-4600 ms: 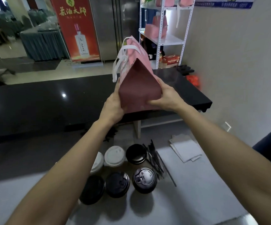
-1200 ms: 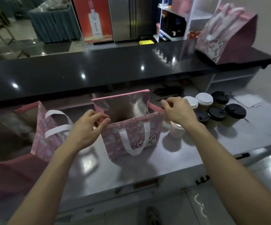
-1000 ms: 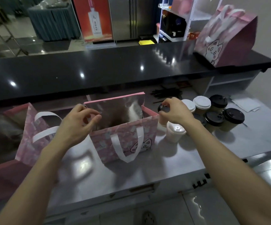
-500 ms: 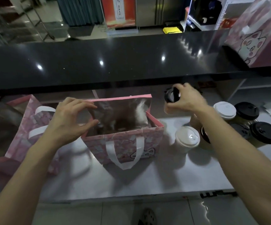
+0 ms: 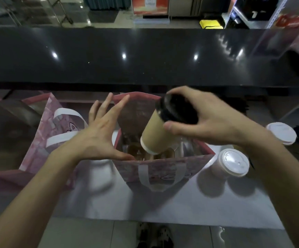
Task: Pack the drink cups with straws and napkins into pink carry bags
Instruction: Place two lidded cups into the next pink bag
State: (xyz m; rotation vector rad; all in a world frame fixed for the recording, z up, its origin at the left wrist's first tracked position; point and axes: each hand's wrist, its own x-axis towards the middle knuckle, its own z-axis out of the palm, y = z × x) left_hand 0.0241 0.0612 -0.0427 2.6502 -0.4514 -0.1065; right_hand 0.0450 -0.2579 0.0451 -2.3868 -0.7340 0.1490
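In the middle of the frame, a tan paper cup [image 5: 156,136] with a black lid is held near its top by the right hand [image 5: 207,120], tilted over the open pink bag [image 5: 163,169]. The bag's soft rim is touched by the left hand [image 5: 98,135], fingers spread wide. The cup is probably light, smooth and easily squashed, so it is best held by the stiff lid rim.

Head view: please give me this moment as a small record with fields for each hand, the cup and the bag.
right hand: right hand grips the black lid of the tan cup
cup: tilted, its base over the open pink bag
left hand: left hand, fingers spread, at the bag's left edge
bag: upright on the steel counter
nearby: white-lid cup right of the bag
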